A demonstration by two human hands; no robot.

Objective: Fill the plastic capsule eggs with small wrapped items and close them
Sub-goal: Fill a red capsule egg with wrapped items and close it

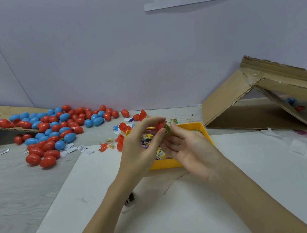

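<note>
Left hand (142, 140) pinches red egg half (159, 126), right hand (189, 147) seemingly pinches a blurry green wrapped item (168, 129) at it, over yellow tray (165, 163).

White sheet (163, 206) near the person lies open; a yellow tray (164, 163) blocks the middle, scattered eggs (49, 131) crowd the left, a cardboard box (247, 100) the right
</note>
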